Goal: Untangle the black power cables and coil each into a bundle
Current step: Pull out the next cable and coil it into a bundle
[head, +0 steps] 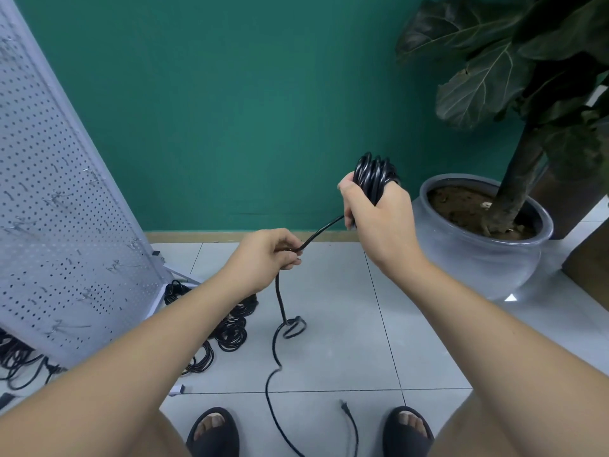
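Your right hand (379, 209) grips the coiled loops (374, 173) so they stay together, while your left hand (270, 252) pinches the loose cable (280, 305) trailing to the floor (329, 341), ready to feed another turn.

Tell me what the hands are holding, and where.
The right hand grips the black cable by its coiled loops; the left hand pinches its uncoiled run.

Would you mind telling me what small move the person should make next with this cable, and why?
Probably the left hand should slide down the cable and carry a fresh length up to the coil gripped in the right hand. Much cable trails loose on the floor, with a small twisted loop to shake out on the way.
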A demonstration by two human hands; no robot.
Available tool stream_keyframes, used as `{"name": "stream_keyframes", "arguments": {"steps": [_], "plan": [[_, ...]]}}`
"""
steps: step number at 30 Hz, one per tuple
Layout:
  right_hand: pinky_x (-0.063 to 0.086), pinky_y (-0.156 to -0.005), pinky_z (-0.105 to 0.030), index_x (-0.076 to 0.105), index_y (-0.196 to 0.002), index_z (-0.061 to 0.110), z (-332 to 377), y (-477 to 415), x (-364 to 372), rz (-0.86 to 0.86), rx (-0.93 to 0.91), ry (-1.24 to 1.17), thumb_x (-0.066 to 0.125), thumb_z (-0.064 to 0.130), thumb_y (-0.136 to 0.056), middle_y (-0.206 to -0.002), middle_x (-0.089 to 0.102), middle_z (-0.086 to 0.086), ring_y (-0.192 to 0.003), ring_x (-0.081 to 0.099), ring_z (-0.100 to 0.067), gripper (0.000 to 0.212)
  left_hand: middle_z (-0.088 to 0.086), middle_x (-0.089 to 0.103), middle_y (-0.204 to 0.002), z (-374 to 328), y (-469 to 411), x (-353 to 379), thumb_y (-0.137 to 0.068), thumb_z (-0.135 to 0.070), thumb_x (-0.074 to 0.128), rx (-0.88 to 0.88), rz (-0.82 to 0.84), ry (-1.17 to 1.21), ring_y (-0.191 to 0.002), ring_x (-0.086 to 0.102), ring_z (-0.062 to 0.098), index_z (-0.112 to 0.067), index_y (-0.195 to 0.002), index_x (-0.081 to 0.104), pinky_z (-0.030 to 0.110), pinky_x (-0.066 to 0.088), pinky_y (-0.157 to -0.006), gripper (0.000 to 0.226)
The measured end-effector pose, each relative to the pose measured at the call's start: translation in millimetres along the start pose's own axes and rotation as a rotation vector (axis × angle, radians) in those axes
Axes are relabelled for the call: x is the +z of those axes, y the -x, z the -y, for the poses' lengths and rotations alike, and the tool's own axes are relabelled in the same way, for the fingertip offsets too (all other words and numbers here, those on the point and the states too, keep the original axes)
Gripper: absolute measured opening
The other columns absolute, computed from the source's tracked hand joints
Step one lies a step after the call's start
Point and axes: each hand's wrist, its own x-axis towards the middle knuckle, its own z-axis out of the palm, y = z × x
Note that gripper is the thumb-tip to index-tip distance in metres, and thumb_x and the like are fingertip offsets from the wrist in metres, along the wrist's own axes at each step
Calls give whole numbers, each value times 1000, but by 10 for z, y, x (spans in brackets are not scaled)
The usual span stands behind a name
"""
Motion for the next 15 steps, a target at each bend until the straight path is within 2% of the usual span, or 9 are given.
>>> {"name": "stream_keyframes", "arguments": {"steps": [2, 4, 6, 9, 12, 15], "plan": [[49, -60, -52, 47, -82, -10, 14, 0, -6, -4, -4, -8, 58, 29, -102, -70, 50, -32, -60, 49, -41, 46, 5, 81, -88, 25, -26, -7, -98, 0, 71, 13, -73, -31, -84, 80, 16, -10, -101, 68, 44, 64, -89, 11], [48, -59, -52, 45, -83, -11, 26, -6, -25, -7, -5, -14, 58, 29, -102, -71, 48, -33, -60, 49, -41, 46, 3, 80, -79, 21, -44, -27, -95, -7, 77, 23, -170, -49, -77, 80, 17, -11, -97, 62, 38, 63, -82, 16], [48, -59, -52, 45, -83, -11, 27, -12, -38, -15, -3, -26, 58, 28, -102, -71, 48, -33, -61, 49, -40, 45, 2, 78, -74, 17, -65, -35, -92, -9, 81, 19, -195, -86, -72, 79, 18, -11, -92, 63, 37, 63, -78, 18], [48, -61, -54, 47, -85, -12, 23, 3, -28, -9, -12, -20, 58, 30, -101, -71, 49, -32, -63, 49, -42, 46, -4, 77, -69, 37, -81, 37, -88, -13, 84, 13, -82, -251, -68, 75, 17, -17, -82, 68, 41, 63, -77, 18], [46, -63, -52, 47, -85, -12, 15, 29, 1, 13, -44, 17, 57, 32, -102, -72, 50, -33, -66, 48, -44, 48, -9, 74, -74, 46, -40, 201, -86, -23, 86, 56, 55, -400, -74, 69, 12, -24, -79, 70, 35, 57, -75, 18], [46, -61, -53, 47, -86, -13, 4, 2, -13, -1, -53, 21, 56, 33, -101, -72, 48, -34, -64, 48, -45, 49, -7, 73, -78, 58, 32, 375, -90, -32, 83, 134, 184, -391, -70, 60, 11, -25, -84, 72, 33, 51, -72, 15]]}}
